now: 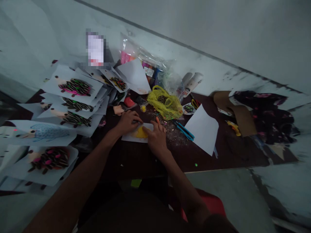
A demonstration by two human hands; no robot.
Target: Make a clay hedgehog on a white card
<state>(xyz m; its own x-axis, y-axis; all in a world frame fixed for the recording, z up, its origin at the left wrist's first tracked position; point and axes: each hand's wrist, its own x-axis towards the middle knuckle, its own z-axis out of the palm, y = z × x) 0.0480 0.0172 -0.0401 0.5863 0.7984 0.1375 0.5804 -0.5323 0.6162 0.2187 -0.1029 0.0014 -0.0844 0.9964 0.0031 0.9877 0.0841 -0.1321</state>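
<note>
Head view, yellow shape (pixel 140 132) on a white sheet (pixel 131 137) on the dark table (pixel 136 158), right under your fingers, your left hand (pixel 127 122) flat, pinning the sheet's edge, your right hand (pixel 156 137) loosely spread, forefinger pressing the shape

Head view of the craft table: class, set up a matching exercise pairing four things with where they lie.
Things:
1. yellow plastic bag
2. blue scissors
3. blank white sheet
4. yellow shape on paper

Places:
A. under both hands' fingertips
B. right of the scissors
C. behind the hands, near the wall
D. between the right hand and the blank sheet

Pairs: 1-C, 2-D, 3-B, 4-A
</note>
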